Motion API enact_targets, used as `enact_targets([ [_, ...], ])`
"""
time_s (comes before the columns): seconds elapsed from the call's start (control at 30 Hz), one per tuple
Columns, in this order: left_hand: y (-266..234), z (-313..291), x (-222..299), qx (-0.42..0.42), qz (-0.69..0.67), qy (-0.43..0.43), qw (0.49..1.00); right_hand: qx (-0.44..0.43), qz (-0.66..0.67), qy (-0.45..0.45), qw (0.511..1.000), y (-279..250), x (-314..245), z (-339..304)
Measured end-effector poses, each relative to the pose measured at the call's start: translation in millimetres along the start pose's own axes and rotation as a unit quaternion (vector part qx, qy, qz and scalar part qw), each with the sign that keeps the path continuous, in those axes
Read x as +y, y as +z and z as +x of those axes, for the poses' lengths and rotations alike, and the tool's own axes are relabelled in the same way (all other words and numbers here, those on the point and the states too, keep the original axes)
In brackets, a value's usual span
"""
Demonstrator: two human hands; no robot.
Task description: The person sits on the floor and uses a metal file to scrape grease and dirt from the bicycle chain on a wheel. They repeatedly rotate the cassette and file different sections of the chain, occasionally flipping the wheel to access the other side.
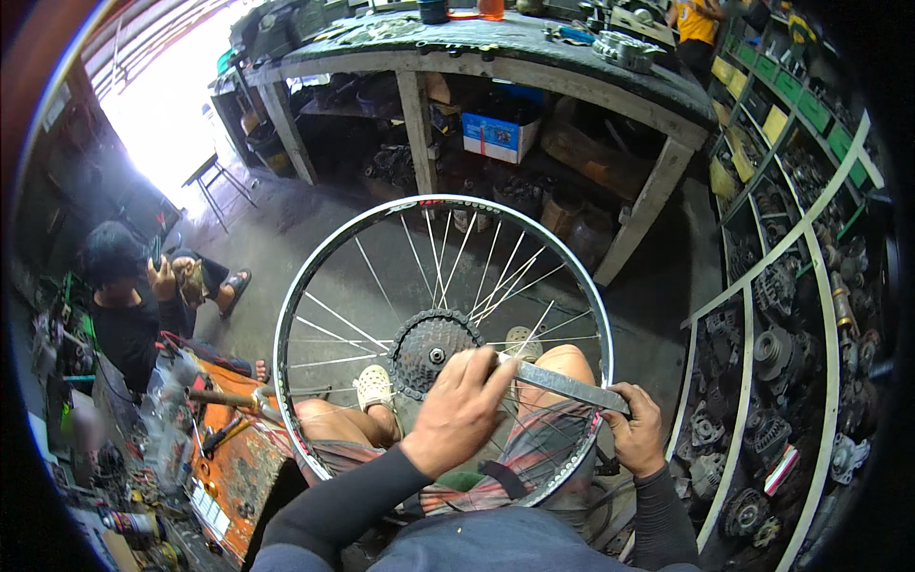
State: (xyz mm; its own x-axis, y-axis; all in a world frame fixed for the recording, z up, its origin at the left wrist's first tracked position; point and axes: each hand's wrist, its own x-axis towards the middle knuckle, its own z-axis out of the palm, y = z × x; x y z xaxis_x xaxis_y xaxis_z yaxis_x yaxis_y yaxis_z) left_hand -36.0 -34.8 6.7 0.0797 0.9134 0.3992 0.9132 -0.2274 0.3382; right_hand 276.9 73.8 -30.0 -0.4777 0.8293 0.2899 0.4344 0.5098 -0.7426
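Observation:
A bicycle wheel with a silver-edged rim stands tilted over my lap, between my knees. At its hub is a dark, greasy sprocket cassette, with what looks like chain links around its edge. A flat grey metal bar runs from beside the cassette out to the rim's right side. My left hand is closed over the bar's inner end, hiding part of the cassette. At the outer end, my right hand grips the bar with thumb and fingers, next to the rim.
A long workbench stands ahead, with a blue-and-white box beneath it. Metal shelves of greasy machine parts line the right. A person sits at left, near an orange surface with tools. Another person stands far right.

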Motion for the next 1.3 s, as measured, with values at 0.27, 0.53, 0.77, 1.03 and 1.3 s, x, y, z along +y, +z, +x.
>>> enact_targets([
  [0.27,2.8,-42.7,-32.8,0.115,0.127,0.026,0.985,0.002,0.011,0.030,0.999,-16.8,24.9,19.7],
  [0.53,4.8,-47.8,-37.5,0.122,0.091,0.048,0.987,-0.101,0.070,0.072,0.990,-17.6,47.5,63.5],
  [0.77,-6.4,-49.2,-51.7,0.069,0.026,0.061,0.995,-0.041,0.041,0.035,0.998,-10.4,44.3,64.3],
  [1.03,-16.5,-42.5,-39.2,0.047,0.001,0.034,0.998,-0.072,-0.020,-0.011,0.997,-20.5,42.9,98.3],
  [1.3,-23.5,-54.5,-42.9,0.017,0.043,0.018,0.999,-0.171,-0.090,-0.021,0.981,-42.7,29.3,48.6],
])
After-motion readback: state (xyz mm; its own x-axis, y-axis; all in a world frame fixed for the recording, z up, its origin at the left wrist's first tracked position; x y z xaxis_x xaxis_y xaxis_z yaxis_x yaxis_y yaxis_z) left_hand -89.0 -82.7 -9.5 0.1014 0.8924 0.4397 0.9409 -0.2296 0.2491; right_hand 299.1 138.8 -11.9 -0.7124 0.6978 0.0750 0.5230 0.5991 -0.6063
